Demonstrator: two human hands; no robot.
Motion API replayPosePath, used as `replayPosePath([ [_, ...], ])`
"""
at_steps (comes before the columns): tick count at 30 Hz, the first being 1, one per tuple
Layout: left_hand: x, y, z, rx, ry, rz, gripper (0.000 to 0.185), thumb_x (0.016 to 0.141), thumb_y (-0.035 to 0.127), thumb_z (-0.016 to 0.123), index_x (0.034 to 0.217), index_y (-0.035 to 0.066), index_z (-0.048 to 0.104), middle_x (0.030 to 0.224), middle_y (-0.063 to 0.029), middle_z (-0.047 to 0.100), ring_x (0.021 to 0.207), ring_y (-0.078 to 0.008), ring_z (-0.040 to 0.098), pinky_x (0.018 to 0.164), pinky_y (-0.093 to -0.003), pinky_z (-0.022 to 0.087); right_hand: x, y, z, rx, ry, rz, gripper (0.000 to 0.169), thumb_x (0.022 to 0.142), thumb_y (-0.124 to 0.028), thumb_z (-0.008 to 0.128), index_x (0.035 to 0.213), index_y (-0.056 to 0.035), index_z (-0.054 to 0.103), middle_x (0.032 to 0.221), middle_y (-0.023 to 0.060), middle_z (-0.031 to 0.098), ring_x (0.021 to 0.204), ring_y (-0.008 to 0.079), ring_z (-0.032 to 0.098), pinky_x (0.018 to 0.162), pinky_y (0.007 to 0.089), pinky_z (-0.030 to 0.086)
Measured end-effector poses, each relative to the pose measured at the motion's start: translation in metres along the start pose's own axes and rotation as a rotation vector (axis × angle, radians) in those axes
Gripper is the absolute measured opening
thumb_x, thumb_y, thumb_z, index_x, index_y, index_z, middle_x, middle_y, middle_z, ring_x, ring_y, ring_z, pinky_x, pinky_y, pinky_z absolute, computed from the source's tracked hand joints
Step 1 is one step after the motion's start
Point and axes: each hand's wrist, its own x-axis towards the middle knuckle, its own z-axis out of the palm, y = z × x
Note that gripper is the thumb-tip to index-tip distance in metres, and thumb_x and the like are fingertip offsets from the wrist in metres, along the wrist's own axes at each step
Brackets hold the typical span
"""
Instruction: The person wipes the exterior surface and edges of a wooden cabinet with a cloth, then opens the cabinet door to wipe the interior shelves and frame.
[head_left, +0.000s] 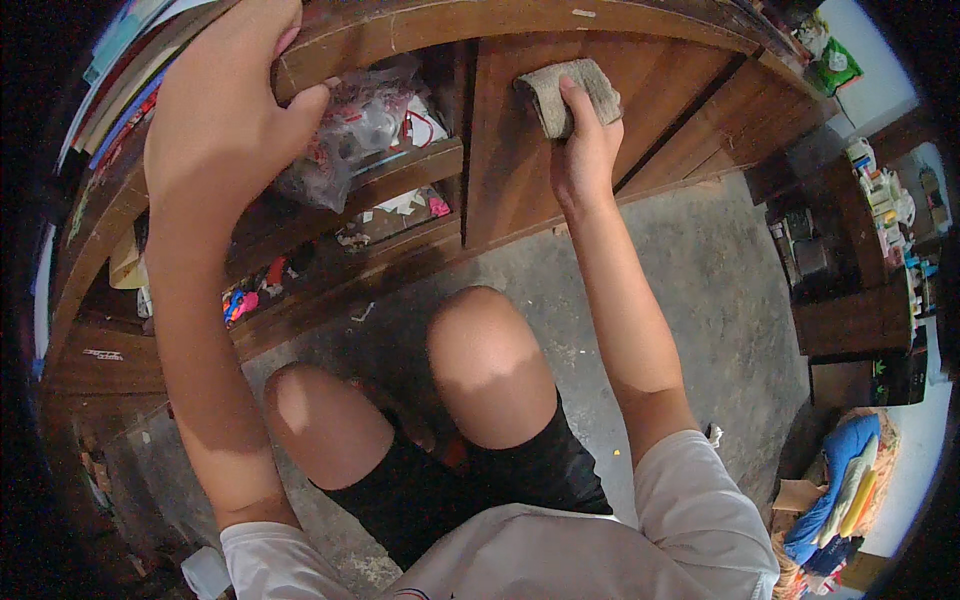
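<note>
My right hand (589, 154) holds a folded grey-beige cloth (574, 94), thumb on top. The cloth lies against or just in front of a brown wooden cabinet door (517, 172); I cannot tell if they touch. At the upper left, my left hand (217, 97) grips the cabinet's front top edge (360, 41), its thumb below the board and the fingers partly hidden. Beneath that thumb, clear plastic bags (360, 127) bulge from an open shelf. On a lower shelf are papers and a pink item (439, 205).
Books and folders (124, 120) line the cabinet top at left. Small colourful toys (238, 306) sit low in it. My bent knees (484, 360) are above the concrete floor (697, 300). On the right stand another wooden cabinet (855, 319) with bottles and a pile of folded fabric (847, 480).
</note>
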Motion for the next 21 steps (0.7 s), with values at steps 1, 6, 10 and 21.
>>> replayPosePath([
  [1,0.0,0.001,-0.002,-0.002,-0.012,-0.017,0.047,0.07,0.013,0.077,0.11,0.003,0.055,0.102,-0.0188,0.062,0.101,-0.0419,0.06,0.088,-0.0446,0.049,-0.002,0.004,-0.001,0.006,0.014,0.008,0.026,0.091,-0.007,0.067,0.114,-0.0014,0.056,0.109,0.0078,0.063,0.097,0.0199,0.065,0.082,0.0361,0.056],
  [6,-0.005,-0.019,0.008,0.01,0.158,0.087,0.052,0.071,0.014,0.077,0.117,0.004,0.058,0.11,-0.0188,0.064,0.106,-0.0387,0.062,0.092,-0.0431,0.049,-0.018,0.03,-0.014,0.02,0.054,0.075,0.031,0.091,-0.009,0.068,0.117,-0.0011,0.055,0.11,0.0077,0.063,0.098,0.0199,0.065,0.08,0.0348,0.056],
  [10,-0.001,-0.012,0.009,0.045,0.007,-0.002,0.058,0.07,0.014,0.077,0.124,0.003,0.058,0.116,-0.0187,0.066,0.108,-0.0374,0.063,0.096,-0.0411,0.049,-0.03,0.063,-0.05,-0.012,0.127,0.134,0.036,0.091,-0.009,0.069,0.122,-0.0013,0.052,0.115,0.0083,0.062,0.102,0.02,0.064,0.084,0.0348,0.054],
  [21,-0.004,-0.023,0.006,0.114,0.166,0.217,0.063,0.069,0.012,0.079,0.129,0.004,0.058,0.119,-0.0194,0.066,0.109,-0.0363,0.064,0.096,-0.0393,0.05,-0.082,0.163,-0.132,-0.129,0.189,0.334,0.056,0.089,-0.005,0.07,0.138,-0.0032,0.041,0.128,0.0096,0.056,0.116,0.0237,0.057,0.1,0.0389,0.046],
])
